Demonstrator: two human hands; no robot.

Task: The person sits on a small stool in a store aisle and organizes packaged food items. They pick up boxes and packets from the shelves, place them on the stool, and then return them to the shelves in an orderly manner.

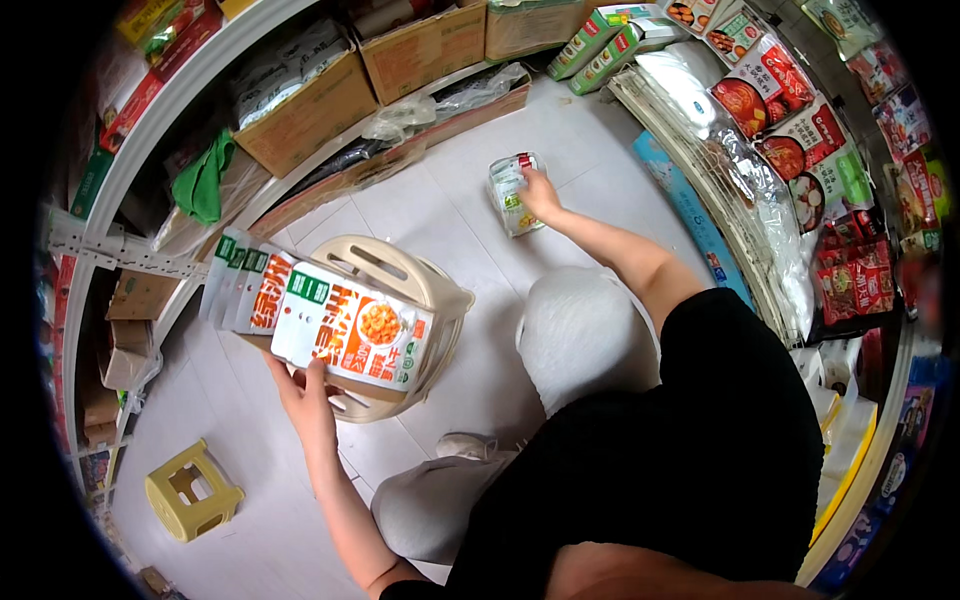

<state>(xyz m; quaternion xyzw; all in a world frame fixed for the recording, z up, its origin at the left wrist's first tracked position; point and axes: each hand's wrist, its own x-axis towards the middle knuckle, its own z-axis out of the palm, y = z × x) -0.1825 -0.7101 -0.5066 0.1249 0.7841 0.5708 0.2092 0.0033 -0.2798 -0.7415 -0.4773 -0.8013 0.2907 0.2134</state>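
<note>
My left hand (311,397) is at the near edge of an open cardboard display box (367,388) filled with white food pouches (307,322) that have orange and green print. The box rests on a beige plastic stool (442,360). Out to the right, my right hand (538,196) has its fingers on a clear-wrapped packet (506,191) with green and red print, low over the floor or on it; which of the two I cannot tell.
A small yellow plastic stool (187,491) lies on its side at the lower left. Shelves with cardboard boxes (307,112) and a green cloth (202,180) curve along the left. On the right, a wire rack (697,195) carries hotpot seasoning packs (765,90), with a blue carton (686,210) beneath.
</note>
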